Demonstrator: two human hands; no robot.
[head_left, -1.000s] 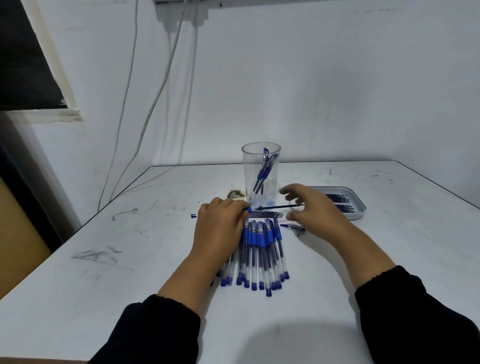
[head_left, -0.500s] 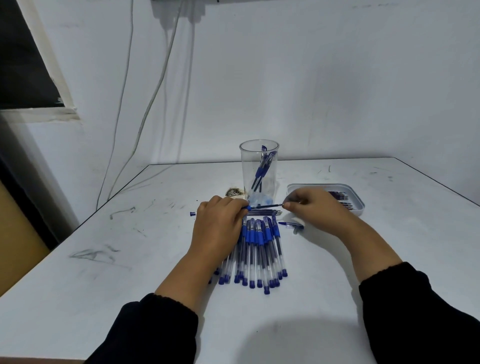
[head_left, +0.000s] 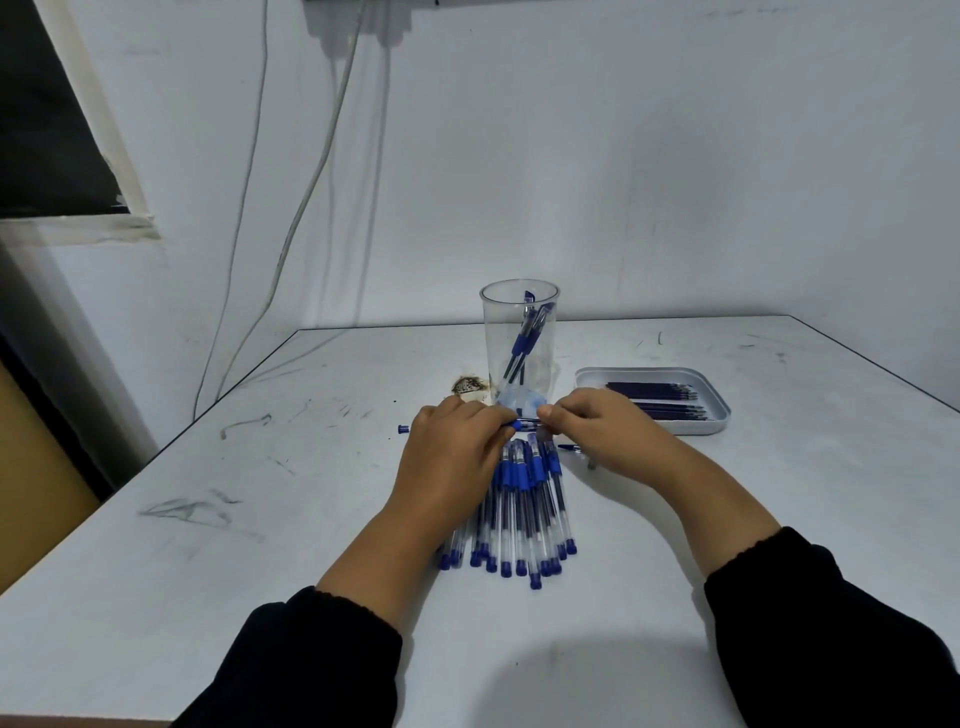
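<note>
In the middle of the frame we see the left hand and the right hand meeting just in front of the clear cup. Both grasp one pen, which lies crosswise between them. The left fingers are curled over its blue end, and the right thumb and forefinger pinch the other end. Only a short piece of the pen shows between the fingertips. Below the hands, the pile of pens lies on the white table, partly hidden by the left hand. To the right of the cup stands a shallow tray with dark refills.
</note>
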